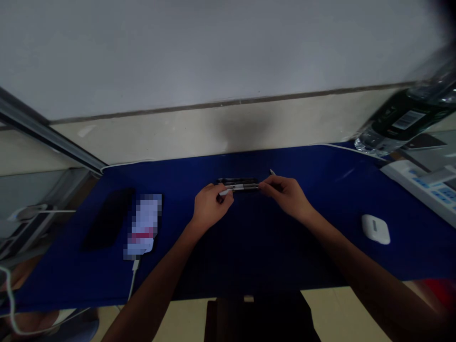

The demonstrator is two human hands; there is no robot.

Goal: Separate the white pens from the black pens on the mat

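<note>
Both hands meet over the middle of a blue mat (pixel 249 237). My left hand (pixel 210 205) is closed, pinching the left end of a white and black pen (pixel 239 188). My right hand (pixel 288 194) is closed on the pen's right end, with a thin tip (pixel 272 172) poking out above its fingers. One or two more dark pens (pixel 237 181) lie side by side just behind the held one, touching it.
A dark phone (pixel 109 218) and a lit phone (pixel 144 227) on a white cable lie at the left. A white earbud case (pixel 375 229) sits at the right, a keyboard-like device (pixel 425 187) and a plastic bottle (pixel 402 121) farther right. A wall stands behind.
</note>
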